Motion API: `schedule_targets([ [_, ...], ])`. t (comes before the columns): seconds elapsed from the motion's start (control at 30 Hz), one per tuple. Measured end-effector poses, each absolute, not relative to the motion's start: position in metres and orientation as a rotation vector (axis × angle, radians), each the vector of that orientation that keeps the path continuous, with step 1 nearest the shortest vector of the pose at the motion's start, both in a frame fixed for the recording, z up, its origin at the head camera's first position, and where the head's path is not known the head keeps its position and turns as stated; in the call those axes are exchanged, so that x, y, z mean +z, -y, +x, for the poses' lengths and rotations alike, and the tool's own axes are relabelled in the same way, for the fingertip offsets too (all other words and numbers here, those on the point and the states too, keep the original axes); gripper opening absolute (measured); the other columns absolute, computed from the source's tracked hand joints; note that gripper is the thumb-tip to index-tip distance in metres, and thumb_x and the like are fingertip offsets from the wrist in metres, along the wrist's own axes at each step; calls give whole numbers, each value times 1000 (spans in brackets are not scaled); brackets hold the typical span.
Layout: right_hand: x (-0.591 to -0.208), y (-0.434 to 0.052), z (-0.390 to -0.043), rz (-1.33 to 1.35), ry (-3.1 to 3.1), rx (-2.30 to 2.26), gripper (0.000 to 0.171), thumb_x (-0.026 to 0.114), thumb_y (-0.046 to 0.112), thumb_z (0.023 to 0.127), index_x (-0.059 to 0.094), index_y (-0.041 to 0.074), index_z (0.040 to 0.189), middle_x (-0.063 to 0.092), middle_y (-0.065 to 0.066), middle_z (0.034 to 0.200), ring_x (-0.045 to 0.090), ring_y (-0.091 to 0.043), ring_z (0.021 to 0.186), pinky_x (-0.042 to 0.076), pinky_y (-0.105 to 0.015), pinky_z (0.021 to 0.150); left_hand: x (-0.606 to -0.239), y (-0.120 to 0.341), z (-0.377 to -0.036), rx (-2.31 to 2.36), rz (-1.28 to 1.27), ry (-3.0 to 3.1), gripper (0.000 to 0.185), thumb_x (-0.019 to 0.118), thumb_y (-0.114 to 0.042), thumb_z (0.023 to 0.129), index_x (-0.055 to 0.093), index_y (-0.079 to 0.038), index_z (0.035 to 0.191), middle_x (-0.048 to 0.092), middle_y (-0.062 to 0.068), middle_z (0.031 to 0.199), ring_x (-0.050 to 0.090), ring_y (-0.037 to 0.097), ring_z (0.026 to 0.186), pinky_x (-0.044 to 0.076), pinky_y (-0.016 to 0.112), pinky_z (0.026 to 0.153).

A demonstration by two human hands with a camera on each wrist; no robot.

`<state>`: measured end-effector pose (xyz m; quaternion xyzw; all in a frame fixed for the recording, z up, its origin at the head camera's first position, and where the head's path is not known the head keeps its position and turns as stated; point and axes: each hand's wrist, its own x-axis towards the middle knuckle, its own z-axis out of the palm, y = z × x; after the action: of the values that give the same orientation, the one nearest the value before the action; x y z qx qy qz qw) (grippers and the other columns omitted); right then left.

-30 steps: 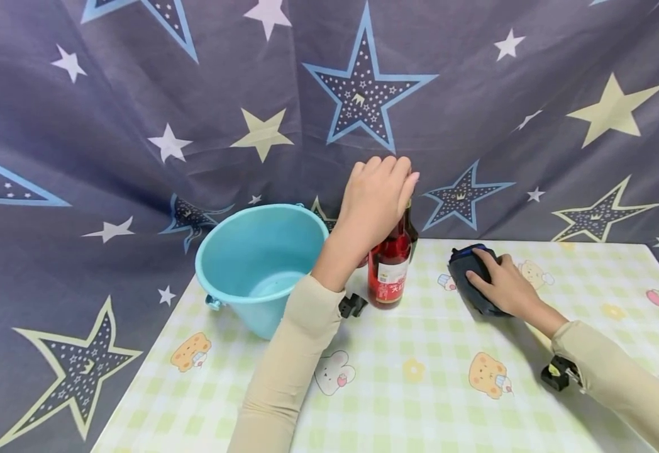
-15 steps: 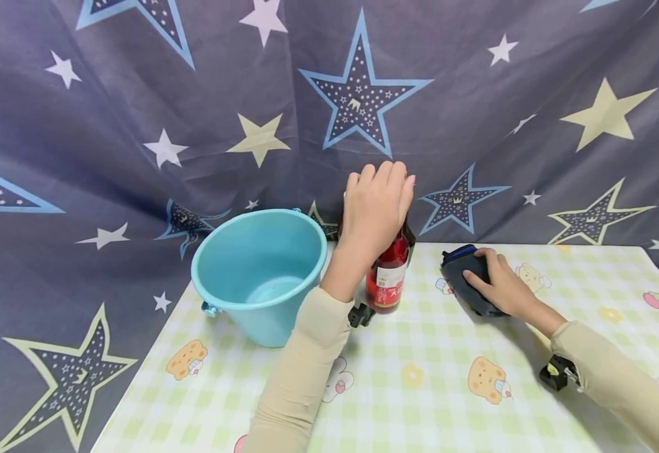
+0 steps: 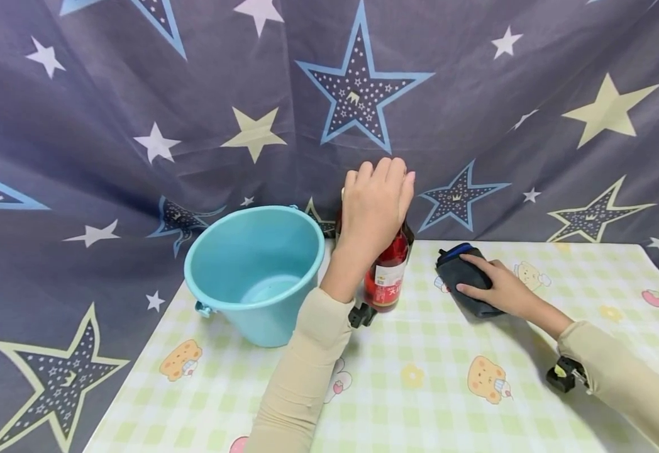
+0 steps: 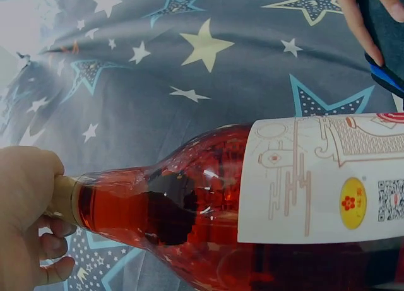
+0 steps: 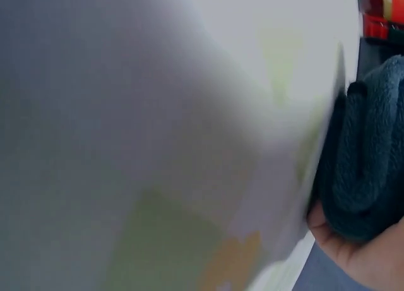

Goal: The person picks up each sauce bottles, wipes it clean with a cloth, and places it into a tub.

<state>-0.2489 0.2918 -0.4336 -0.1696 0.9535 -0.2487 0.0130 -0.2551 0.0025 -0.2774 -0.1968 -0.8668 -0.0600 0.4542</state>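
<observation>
The tall red bottle (image 3: 387, 277) looks like clear glossy glass, with a smooth matt white paper label (image 4: 322, 177). The round light-blue bucket (image 3: 256, 270) is smooth plastic with a soft sheen. The folded dark grey cloth (image 3: 465, 277) looks fleecy and matt. A checked green-and-white covering on the tabletop (image 3: 420, 377) appears smooth. The star-printed grey backdrop (image 3: 137, 94) is creased matt fabric.

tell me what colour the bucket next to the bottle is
The bucket is light blue, inside and out; the head view shows it best.

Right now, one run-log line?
left hand: grips bottle top | right hand: on dark cloth | bucket: upright beside bottle
</observation>
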Motion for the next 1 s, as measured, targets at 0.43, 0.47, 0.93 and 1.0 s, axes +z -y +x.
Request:
schedule_targets([
  [0.43, -421, -274, -255, -649, -3111, -519, 66, 73, 34, 95, 48, 12, 151, 53, -34, 125, 61, -29, 72, 47, -37, 57, -271, 2, -257, -189, -504, 2115, 32, 40, -35, 110, 61, -14, 100, 62, 0, 89, 54, 21, 77, 42, 33, 69],
  [0.47, -419, -273, -256, -664, -3111, -501, 65, 74, 33, 94, 49, 13, 151, 53, -34, 125, 61, -28, 71, 46, -37, 57, -271, 2, -257, -191, -505, 2111, 32, 40, -36, 110, 61, -14, 100, 62, 0, 89, 54, 21, 77, 42, 33, 69],
  [0.93, -414, -269, -259, -792, -3035, -444, 59, 76, 24, 92, 56, 13, 147, 55, -33, 128, 60, -21, 69, 45, -36, 62, -279, 3, -260, -173, -554, 2066, 32, 39, -35, 110, 64, -17, 99, 61, -1, 89, 51, 19, 80, 42, 31, 72],
  [1.0, -414, -269, -258, -805, -3029, -451, 58, 77, 22, 92, 57, 12, 146, 55, -34, 126, 61, -23, 72, 47, -38, 63, -281, 3, -260, -172, -562, 2055, 32, 39, -35, 111, 64, -17, 100, 60, -1, 89, 51, 19, 80, 43, 31, 72],
])
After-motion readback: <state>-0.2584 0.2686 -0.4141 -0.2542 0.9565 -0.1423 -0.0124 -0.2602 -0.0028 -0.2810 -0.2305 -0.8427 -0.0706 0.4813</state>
